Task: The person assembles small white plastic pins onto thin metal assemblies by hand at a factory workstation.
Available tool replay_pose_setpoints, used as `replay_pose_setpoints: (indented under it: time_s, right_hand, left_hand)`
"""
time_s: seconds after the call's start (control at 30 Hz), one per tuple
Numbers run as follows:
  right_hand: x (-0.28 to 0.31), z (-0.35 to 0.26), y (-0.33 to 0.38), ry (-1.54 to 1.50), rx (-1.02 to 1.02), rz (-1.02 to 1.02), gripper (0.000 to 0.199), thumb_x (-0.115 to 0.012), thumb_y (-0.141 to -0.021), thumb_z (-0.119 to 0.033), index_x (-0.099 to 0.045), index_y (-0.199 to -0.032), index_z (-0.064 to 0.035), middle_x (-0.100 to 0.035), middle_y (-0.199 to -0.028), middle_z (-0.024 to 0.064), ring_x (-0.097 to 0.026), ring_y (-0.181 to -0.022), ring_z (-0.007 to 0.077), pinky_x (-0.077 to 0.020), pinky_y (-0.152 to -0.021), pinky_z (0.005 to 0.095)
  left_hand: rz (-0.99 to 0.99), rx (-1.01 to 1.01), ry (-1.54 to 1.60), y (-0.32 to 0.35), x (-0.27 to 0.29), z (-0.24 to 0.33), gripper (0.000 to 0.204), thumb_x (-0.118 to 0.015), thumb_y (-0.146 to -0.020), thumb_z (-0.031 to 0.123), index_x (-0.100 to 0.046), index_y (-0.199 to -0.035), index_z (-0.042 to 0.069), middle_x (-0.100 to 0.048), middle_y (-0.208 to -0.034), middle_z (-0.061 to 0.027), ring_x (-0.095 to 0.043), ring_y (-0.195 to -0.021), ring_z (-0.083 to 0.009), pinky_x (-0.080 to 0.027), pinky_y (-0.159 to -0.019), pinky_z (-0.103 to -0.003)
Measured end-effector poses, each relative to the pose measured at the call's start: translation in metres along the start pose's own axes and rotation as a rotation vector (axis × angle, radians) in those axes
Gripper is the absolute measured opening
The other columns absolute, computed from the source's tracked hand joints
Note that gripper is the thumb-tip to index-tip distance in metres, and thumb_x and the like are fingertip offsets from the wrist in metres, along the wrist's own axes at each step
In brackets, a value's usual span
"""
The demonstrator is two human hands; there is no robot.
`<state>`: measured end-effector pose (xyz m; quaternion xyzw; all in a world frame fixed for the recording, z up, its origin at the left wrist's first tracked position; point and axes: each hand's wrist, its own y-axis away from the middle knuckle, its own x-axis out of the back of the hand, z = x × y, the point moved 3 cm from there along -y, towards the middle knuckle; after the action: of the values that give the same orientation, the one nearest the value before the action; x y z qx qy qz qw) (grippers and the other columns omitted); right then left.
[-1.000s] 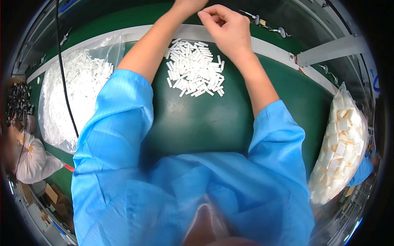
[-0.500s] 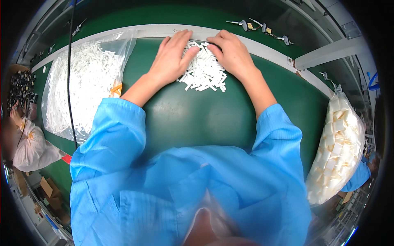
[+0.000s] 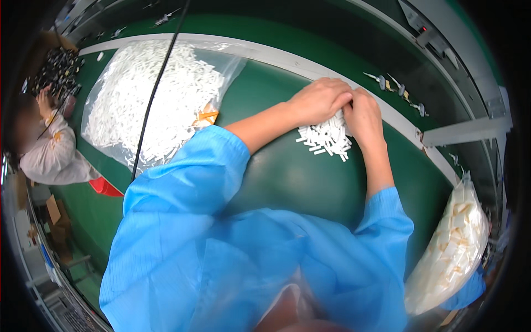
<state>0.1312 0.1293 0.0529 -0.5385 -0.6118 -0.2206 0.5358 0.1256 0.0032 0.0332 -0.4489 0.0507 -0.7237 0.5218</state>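
A pile of short white tubes (image 3: 326,135) lies on the green work surface (image 3: 282,171). Over the far end of this pile, my left hand (image 3: 321,100) and my right hand (image 3: 363,117) meet, thumbs together. Both hands are closed in a cupped shape, fingers bent and pressed together. Most fingertips are hidden, and so is whatever lies under the palms. To the left of my left forearm is a large clear plastic bag (image 3: 229,72) full of similar white tubes (image 3: 146,99), with an orange piece (image 3: 207,115) by its edge.
A black cable (image 3: 157,83) hangs across the bag. A white rail (image 3: 271,57) edges the surface. Beyond it lie small grey and white parts (image 3: 400,90). A clear bag of whitish pieces (image 3: 451,249) stands at right. At far left, a person (image 3: 50,146) handles dark parts (image 3: 58,72).
My hands have come together over the far end of the pile, their fingers now bent in. The whole view has swung, so the bag and pile appear farther right.
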Motion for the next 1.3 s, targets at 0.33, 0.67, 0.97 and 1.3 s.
replay_pose_setpoints:
  time_s: [0.33,0.67,0.97,1.3]
  right_hand:
    - [0.009,-0.004,-0.011,-0.084,-0.227,-0.194,0.019,-0.06,-0.078,-0.01,-0.067,-0.092,0.0009,-0.066,-0.085,0.0211,-0.063,-0.081,0.0357,-0.0492,-0.075,0.0421]
    - [0.016,-0.01,-0.01,-0.078,-0.078,-0.165,0.023,-0.059,-0.073,0.0,-0.069,-0.094,0.0004,-0.065,-0.083,0.0222,-0.062,-0.08,0.0376,-0.0483,-0.074,0.044]
    - [0.011,0.0,-0.006,0.05,-0.064,-0.079,0.016,-0.062,-0.072,-0.004,-0.068,-0.086,0.0003,-0.065,-0.086,0.0206,-0.063,-0.08,0.0368,-0.0494,-0.073,0.0427]
    - [0.015,0.004,-0.016,-0.035,-0.229,-0.102,0.012,-0.064,-0.069,-0.01,-0.065,-0.074,0.0007,-0.065,-0.075,0.0173,-0.064,-0.072,0.0317,-0.0501,-0.067,0.0371]
  left_hand:
    - [-0.061,0.233,0.078,0.007,0.005,0.001,0.056,-0.045,-0.096,0.028,-0.026,-0.143,0.003,-0.059,-0.112,-0.02,-0.054,-0.106,-0.0364,-0.041,-0.094,-0.042]
    - [-0.192,0.251,0.133,0.005,0.004,0.004,0.062,-0.047,-0.096,0.031,-0.02,-0.144,0.003,-0.058,-0.117,-0.02,-0.052,-0.11,-0.036,-0.041,-0.096,-0.042]
    - [-0.019,0.142,0.242,0.001,0.003,0.004,0.064,-0.053,-0.091,0.031,-0.027,-0.141,0.0,-0.061,-0.111,-0.0205,-0.056,-0.104,-0.0374,-0.043,-0.092,-0.041]
    - [0.433,0.521,-0.783,-0.056,0.21,-0.167,0.025,-0.054,-0.084,0.024,-0.067,-0.084,0.002,-0.065,-0.083,-0.0232,-0.063,-0.084,-0.0398,-0.052,-0.077,-0.048]
